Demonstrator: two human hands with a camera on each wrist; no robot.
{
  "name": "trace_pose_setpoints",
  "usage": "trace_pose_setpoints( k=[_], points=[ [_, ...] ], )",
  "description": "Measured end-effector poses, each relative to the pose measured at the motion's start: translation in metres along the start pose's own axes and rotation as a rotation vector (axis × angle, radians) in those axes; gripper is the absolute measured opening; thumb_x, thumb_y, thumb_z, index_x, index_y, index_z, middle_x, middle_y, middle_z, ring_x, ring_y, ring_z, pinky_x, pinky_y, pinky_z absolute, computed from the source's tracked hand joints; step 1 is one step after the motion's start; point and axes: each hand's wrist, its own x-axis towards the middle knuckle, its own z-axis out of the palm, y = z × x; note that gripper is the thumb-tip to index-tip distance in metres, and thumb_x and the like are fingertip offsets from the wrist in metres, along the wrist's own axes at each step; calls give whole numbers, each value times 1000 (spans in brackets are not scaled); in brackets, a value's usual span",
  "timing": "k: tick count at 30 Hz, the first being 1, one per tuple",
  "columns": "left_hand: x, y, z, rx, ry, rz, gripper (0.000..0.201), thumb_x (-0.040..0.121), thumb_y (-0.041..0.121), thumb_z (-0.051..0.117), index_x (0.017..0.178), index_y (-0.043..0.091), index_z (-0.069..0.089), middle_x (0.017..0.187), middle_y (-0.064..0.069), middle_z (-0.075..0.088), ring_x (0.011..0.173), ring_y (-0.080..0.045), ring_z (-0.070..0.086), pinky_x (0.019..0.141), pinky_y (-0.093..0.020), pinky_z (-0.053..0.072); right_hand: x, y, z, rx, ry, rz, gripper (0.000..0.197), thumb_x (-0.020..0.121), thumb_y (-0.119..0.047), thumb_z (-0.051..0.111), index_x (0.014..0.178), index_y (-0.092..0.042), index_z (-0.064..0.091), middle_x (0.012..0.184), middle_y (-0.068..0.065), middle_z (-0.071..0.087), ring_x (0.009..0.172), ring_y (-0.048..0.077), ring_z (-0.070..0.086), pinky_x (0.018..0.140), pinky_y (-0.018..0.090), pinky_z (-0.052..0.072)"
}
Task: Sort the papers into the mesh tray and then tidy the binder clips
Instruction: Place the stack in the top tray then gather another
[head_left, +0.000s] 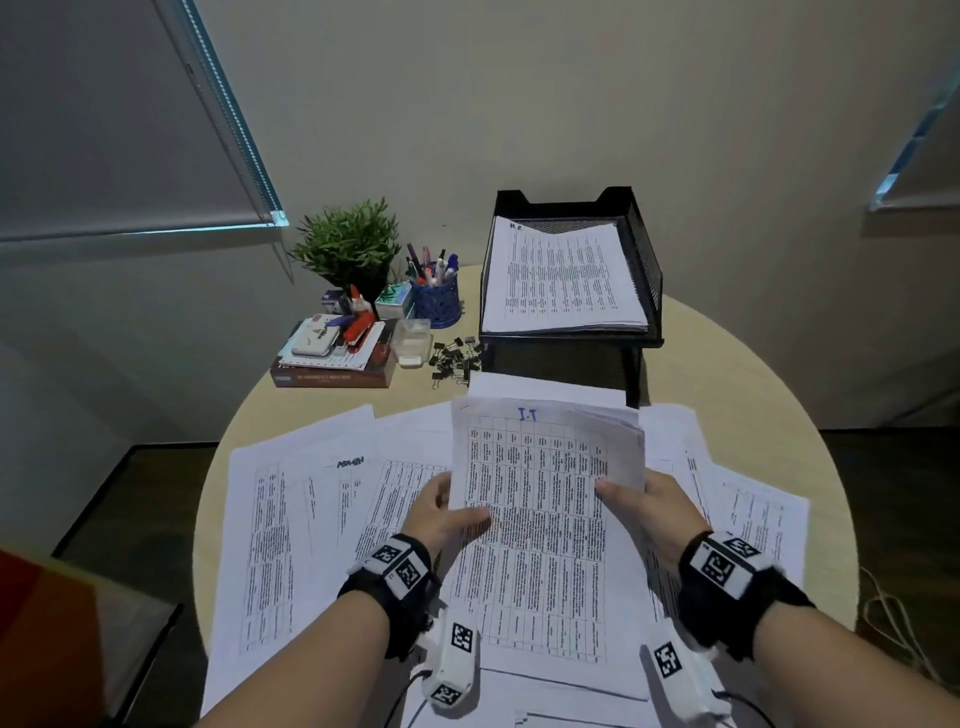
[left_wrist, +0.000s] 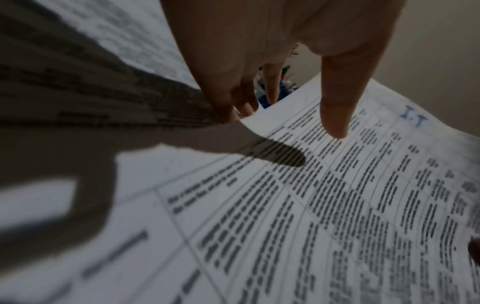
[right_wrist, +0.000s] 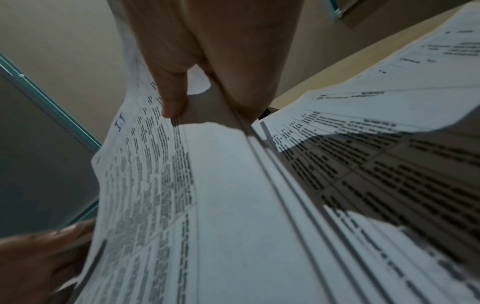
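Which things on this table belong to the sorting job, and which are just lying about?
Job:
- I.T stack, gripped by left hand and right hand
- loose papers spread on the table
- mesh tray, papers already in it
- binder clips, scattered beside the tray

Lying about:
- plant
- pen cup
- books
- stapler

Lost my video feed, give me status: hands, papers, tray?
Left hand and right hand grip the I.T stack, lifted. Tray top holds papers. Binder clips loose beside it.

Beige wall (head_left: 519, 93) (dim), blinds (head_left: 104, 130)
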Motion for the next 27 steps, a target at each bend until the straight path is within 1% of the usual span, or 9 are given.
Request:
trace_pose_setpoints(
  k=[3,6,8,11,15,20,22,24,27],
  points=[
    [9,3,-2,53,45,102,71,62,7,85,123,15,50,129,-7,55,123,-25,50,103,-44,43,-2,-7,1,75,-10,6,28,79,-25,72,101,-8,69,101,21,71,95,35,67,94,53,49],
    [1,15,5,85,40,141,37,72,-5,75,102,10,61,95,0,67,100,-22,66,70,-19,53,-4,-14,-2,180,-2,14,30,87,-7,63,115,2,61,112,21,67,104,35,63,102,50,44],
    [-6,19,9,-5,12,102,28,76,-15,65,98,1,61,86,-6,67,75,-13,71,54,-14,51,-5,-15,-6,238,8,11,32,88,1,58,119,6,57,117,23,64,109,36,61,104,49,41],
    [-8,13,15,-94,-119,-31,27,80,-14,60,105,-6,56,99,-16,66,79,-17,67,67,-22,52,-11,-14,-9,308,21,-12,32,86,3,59,117,5,59,115,23,66,107,36,63,100,48,46],
    [-3,5,21,-129,-103,-90,25,81,-10,61,104,-2,54,115,-16,61,99,-23,59,100,-35,42,-21,-20,-16,313,59,-29,20,88,-3,60,106,-6,67,98,16,73,83,29,72,66,34,59],
    [2,1,29,-158,-61,-28,16,81,-15,58,91,-3,60,91,-18,66,85,-29,63,71,-24,54,-19,-5,-35,217,240,-20,12,90,-2,56,91,-4,68,85,10,68,78,25,60,64,28,48],
    [-1,2,32,-141,-57,-13,13,81,-14,58,88,-4,60,86,-17,64,76,-24,63,61,-19,55,-17,7,-52,219,321,52,15,90,2,53,85,-8,64,92,8,63,84,20,57,74,27,46],
    [-3,1,34,-120,-37,-11,13,82,-14,58,88,-4,59,81,-15,63,72,-22,61,54,-16,54,-12,20,-78,-137,459,149,16,87,-5,57,99,-13,63,114,10,61,100,24,56,90,32,44],
    [-6,-3,35,-138,-37,-18,15,82,-15,57,88,-2,60,84,-15,65,78,-26,61,58,-18,54,-12,31,-104,-570,560,443,53,82,-18,62,131,-11,44,134,20,42,118,40,45,96,41,42]
  ],
)
